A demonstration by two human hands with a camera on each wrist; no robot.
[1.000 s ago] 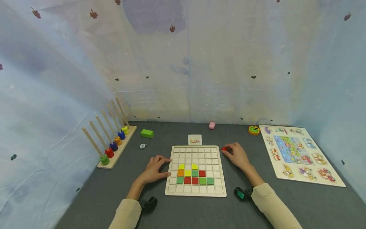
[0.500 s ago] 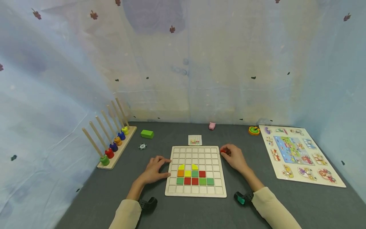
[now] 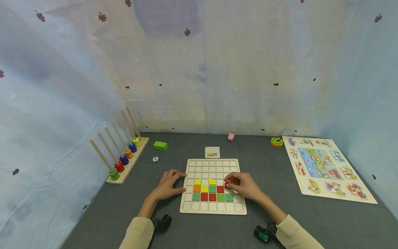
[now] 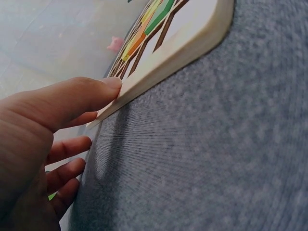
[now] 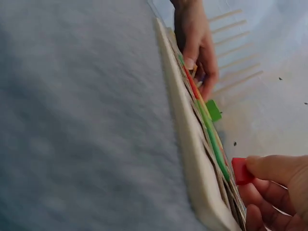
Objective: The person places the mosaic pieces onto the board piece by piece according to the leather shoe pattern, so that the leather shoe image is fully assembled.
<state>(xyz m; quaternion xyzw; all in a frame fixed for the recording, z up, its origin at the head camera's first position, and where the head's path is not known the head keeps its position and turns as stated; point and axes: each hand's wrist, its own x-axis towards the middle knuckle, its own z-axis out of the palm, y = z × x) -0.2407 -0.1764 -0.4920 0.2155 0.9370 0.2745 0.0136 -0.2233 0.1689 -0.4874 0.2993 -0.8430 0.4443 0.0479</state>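
A: From the head view, what is each hand doing?

B: The right hand (image 3: 244, 186) pinches a small red square wooden tile (image 3: 227, 183) in its fingertips, over the white wooden grid board (image 3: 213, 210), just right of the red tile in the middle row of coloured tiles. The left hand (image 3: 168, 185) lies with loosely spread fingers against the board's left edge, holding nothing.

A: Anything else on the grey table (image 3: 192, 231)?

B: A wooden peg rack with coloured rings (image 3: 122, 157) far left, a green block (image 3: 160, 145) near it, a small pattern card (image 3: 212, 152) just beyond the board, a vehicle picture puzzle (image 3: 323, 167) well to the right.

A: And the left wrist view?

B: The left hand (image 4: 45, 144) has its thumb pressed on the board's rim (image 4: 173, 62), the other fingers relaxed on the felt.

A: The right wrist view?

B: The red tile (image 5: 241, 171) sits gripped between thumb and fingers of the right hand (image 5: 272, 190), just above the board's surface (image 5: 192, 159). Touching it or not, I cannot tell.
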